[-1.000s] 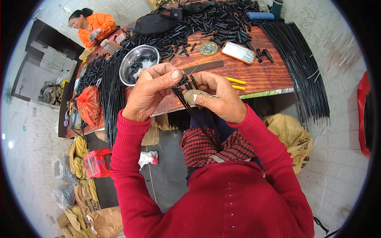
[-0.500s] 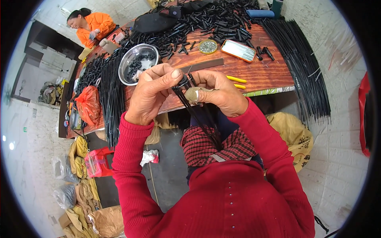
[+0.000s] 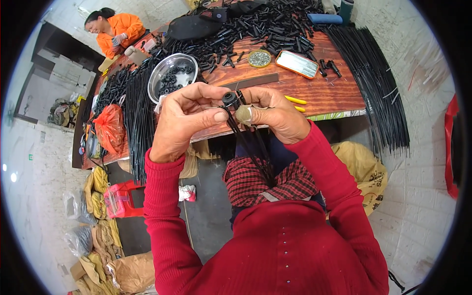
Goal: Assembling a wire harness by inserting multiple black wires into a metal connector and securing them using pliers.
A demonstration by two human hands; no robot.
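My right hand (image 3: 278, 115) grips a small black cylindrical fitting (image 3: 229, 100) with a round ringed top. The thumb has a tan wrap around its tip. Several thin black rods (image 3: 258, 160) hang from this grip toward the red-and-black checked cloth on my lap. Close on the other side, my left hand (image 3: 189, 118) is closed in a pinch beside the fitting, thumb tip against the fingers. A thin, light line, perhaps a fine pin, shows at that pinch, too small to be sure of.
On the wooden table (image 3: 324, 93) are a metal bowl (image 3: 153, 83) of black rings, a round dish (image 3: 259, 58) of small bits, a white tray (image 3: 297, 64), yellow-handled pliers (image 3: 296, 101), heaped black fittings (image 3: 275, 29) and rod bundles (image 3: 366, 73). A co-worker in orange (image 3: 123, 29) sits far left.
My left thumb has come down off the fitting's top, so its ringed end now shows. My right hand keeps its grip. The co-worker's gloved hands have shifted slightly.
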